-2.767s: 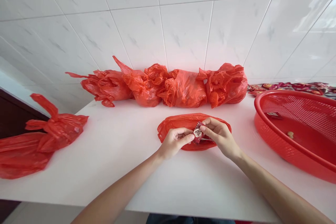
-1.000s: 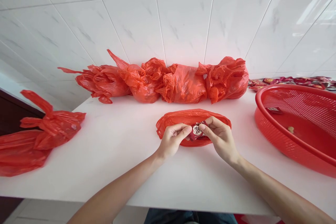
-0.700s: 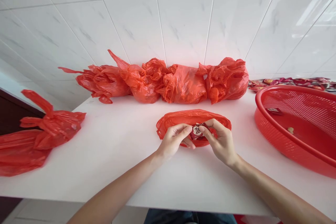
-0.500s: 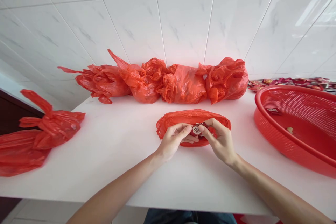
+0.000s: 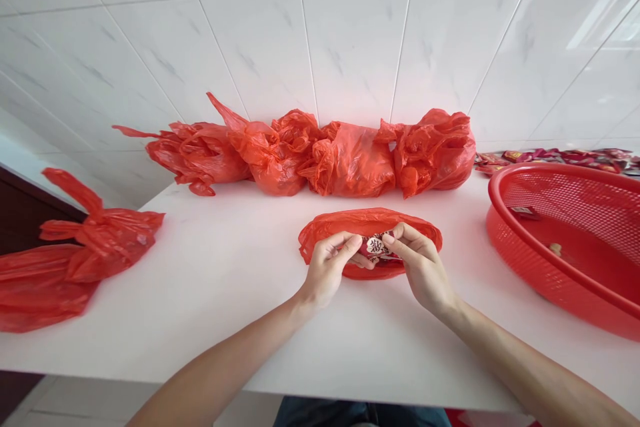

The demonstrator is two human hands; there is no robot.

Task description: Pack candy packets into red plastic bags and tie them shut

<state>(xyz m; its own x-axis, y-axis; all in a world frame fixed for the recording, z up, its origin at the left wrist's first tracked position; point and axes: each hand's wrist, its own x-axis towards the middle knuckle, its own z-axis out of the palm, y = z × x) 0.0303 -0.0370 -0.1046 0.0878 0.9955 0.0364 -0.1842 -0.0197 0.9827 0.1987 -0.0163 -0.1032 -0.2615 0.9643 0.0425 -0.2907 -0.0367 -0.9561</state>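
Note:
Between my two hands is a small dark-red candy wrapper (image 5: 375, 245) with a pale round patch and dark characters. My left hand (image 5: 330, 265) pinches its left end between thumb and fingers. At its right end, my right hand (image 5: 419, 263) grips it the same way. Directly beneath lies a red plastic bag (image 5: 320, 227), its mouth spread wide on the white table (image 5: 240, 293). Something dark shows inside the bag under the wrapper, too covered to make out.
Several knotted red plastic bags (image 5: 357, 160) line the tiled wall. Another tied red bag (image 5: 105, 247) sits at the left edge. On the right stands a red mesh basket (image 5: 520, 247) holding a small wrapper (image 5: 524, 212) and a tan lump (image 5: 555, 249). Behind it lie several wrapped packets (image 5: 560, 157).
My hands have drawn slightly apart, and the wrapper now looks flatter and more stretched, with more of its printed front showing. The view has shifted very slightly.

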